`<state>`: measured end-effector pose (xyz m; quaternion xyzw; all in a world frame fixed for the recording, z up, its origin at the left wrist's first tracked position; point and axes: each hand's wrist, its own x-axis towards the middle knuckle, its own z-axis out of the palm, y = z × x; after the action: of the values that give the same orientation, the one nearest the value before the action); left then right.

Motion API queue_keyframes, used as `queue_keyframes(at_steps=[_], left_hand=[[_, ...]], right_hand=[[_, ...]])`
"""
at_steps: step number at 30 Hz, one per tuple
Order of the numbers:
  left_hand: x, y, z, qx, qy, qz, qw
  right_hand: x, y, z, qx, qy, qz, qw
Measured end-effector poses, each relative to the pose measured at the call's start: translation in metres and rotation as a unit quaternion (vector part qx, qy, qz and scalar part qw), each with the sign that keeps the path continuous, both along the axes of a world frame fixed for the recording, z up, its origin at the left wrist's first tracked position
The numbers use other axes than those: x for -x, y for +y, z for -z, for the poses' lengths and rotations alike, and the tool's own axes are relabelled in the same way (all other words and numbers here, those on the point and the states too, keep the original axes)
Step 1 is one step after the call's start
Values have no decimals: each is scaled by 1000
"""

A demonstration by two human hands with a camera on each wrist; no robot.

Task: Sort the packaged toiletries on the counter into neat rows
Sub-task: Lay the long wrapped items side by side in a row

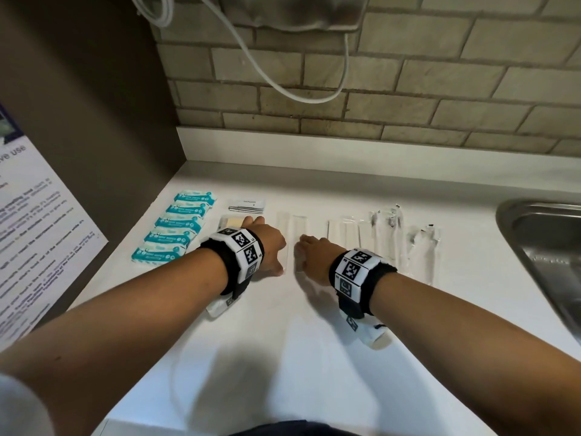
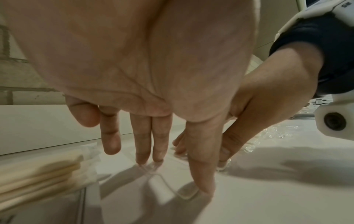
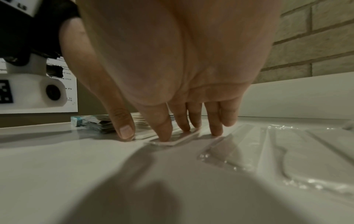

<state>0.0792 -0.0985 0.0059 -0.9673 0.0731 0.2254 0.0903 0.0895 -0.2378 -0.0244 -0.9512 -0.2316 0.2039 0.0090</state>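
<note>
Two long clear packets [image 1: 298,234] lie side by side mid-counter [image 1: 283,325]. The left hand [image 1: 267,247] and right hand [image 1: 311,256], fingers straight, each press one flat.

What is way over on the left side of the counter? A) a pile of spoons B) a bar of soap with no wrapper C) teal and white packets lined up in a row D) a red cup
C: five teal and white packets lie one after another in a row at the counter's left edge.
</note>
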Motion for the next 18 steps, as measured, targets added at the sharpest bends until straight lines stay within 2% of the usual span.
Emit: queue_keyframes(at_steps=[5,8,12,15,18], left_hand=[[-4,1,-5,1,-8,15,1000],[-13,-1,-3,42,-28,8,999],[-22,-20,-2,113,-87,37,989],[-26,-44,4,136,-76,46,987],[-24,-64,10,120,-65,83,987]], right_hand=[[-3,-10,-6,-36,1,5,999],[-6,-26,-18,-58,-48,16,997],[-13,-58,-35,11,-79,34,996],[-15,-78,-35,55,-69,43,995],[-15,-91,-25,60,-57,48,995]])
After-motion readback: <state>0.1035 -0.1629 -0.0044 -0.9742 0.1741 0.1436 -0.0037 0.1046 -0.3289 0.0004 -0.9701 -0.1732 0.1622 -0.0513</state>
